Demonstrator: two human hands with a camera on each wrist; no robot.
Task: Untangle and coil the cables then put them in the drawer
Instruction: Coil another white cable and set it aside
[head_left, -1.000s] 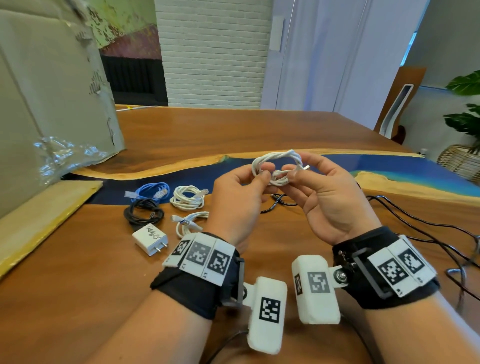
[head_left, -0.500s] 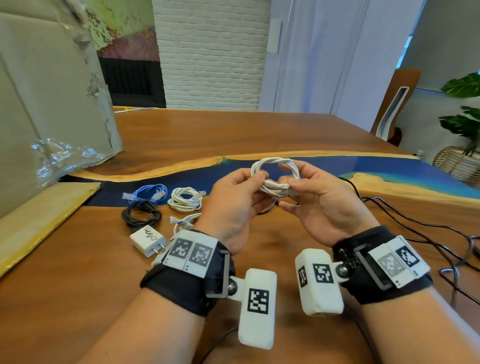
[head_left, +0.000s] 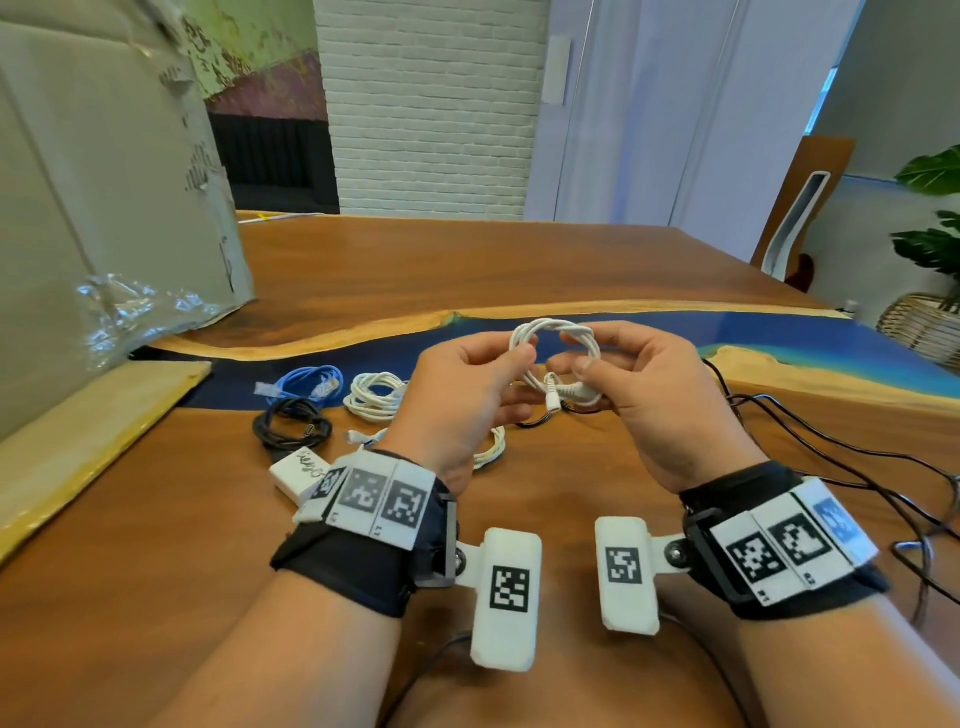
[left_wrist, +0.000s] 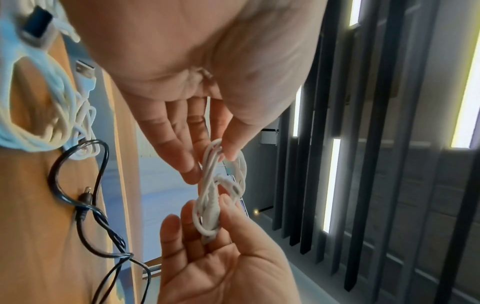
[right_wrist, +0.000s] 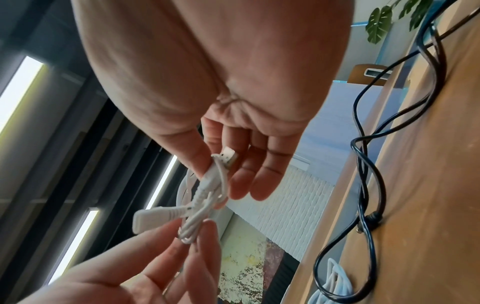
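Here, the wooden table (head_left: 156, 545) carries loose black cables (head_left: 831, 447) on the right and coiled ones (head_left: 374, 395) on the left. Above it, left hand (head_left: 462, 395) and right hand (head_left: 670, 395) each pinch, thumb against fingers, one side of a small white cable coil (head_left: 558, 332), its plug (head_left: 553, 400) dangling.
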